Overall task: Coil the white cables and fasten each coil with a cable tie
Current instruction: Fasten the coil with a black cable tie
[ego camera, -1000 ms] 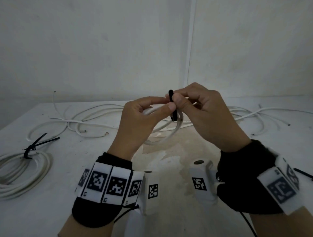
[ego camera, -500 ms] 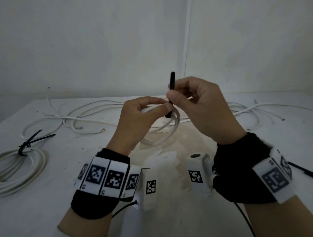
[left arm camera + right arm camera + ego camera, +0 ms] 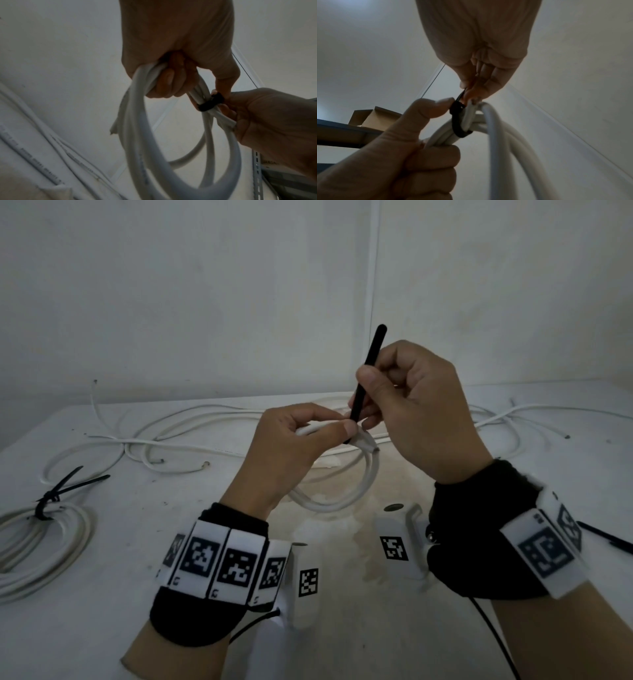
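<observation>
Hands meet above the middle of the white worktop, both busy with one small coil of white cable held clear of the surface. The left hand has its fingers curled round the gathered strands, thumb tip pressed beside the black cable tie that loops the bundle. The right hand pinches the tie's free tail, which sticks up at a slant past the knuckles. At the left edge lies a finished coil, bound by its own black tie. Loose white cables sprawl along the back of the worktop.
</observation>
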The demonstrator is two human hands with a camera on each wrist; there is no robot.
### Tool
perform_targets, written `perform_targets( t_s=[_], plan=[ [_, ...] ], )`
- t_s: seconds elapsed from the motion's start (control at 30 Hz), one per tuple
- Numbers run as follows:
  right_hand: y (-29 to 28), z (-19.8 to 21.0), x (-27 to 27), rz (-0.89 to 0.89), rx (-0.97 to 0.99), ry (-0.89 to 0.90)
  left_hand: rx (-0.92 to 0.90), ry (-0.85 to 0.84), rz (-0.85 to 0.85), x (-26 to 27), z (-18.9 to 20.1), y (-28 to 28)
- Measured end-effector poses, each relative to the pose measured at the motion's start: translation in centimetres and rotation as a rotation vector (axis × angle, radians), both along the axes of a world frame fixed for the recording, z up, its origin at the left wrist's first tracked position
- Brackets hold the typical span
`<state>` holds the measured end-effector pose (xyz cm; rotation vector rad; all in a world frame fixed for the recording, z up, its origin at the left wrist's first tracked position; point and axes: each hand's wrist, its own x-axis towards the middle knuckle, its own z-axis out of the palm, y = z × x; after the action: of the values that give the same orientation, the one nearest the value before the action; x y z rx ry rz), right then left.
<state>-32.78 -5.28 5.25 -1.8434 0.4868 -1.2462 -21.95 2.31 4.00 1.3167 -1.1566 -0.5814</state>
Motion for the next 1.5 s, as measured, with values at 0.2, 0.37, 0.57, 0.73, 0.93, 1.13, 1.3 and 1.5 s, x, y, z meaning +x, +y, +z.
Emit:
perform_targets(
  t_s=[0.2,0.37,0.57,0.73,0.93,1.13,1.3,1.5],
  plan=[
    [0.3,0.1,0.2,0.015,0.063,-0.084,-0.032,-0.017,0.019,0.6,0.0,0.0],
    [-0.1,0.3,-0.2,0.088,0.032,-0.090,-0.060,-0.056,0.014,-0.2,0.6,0.3],
    [-0.1,0.4,-0.5,0.183,0.026,-0.059,-0.097,-0.010,0.022,-0.3,0.4,0.0],
    [-0.2,0.1,-0.5,0.110,-0.008,-0.031,-0.084,0.010,0.028,-0.6,-0.1,-0.2],
    [-0.2,0.2,-0.5,-0.008,-0.033,0.007,-0.049,-0.031,0.043,-0.8,-0.6,-0.5],
    [-0.5,0.2,-0.4,-0.008,0.039,-0.040,-0.036,0.009,0.030,-0.9,-0.5,-0.5],
    [-0.9,-0.4,-0.2,0.109,0.100,0.112,0.003,0.145,0.104,-0.3,-0.7,-0.8],
    [-0.1,-0.9,0.2,0.255,0.094,0.308,-0.075,0.383,0.191,1.6,-0.2,-0.6]
  ],
)
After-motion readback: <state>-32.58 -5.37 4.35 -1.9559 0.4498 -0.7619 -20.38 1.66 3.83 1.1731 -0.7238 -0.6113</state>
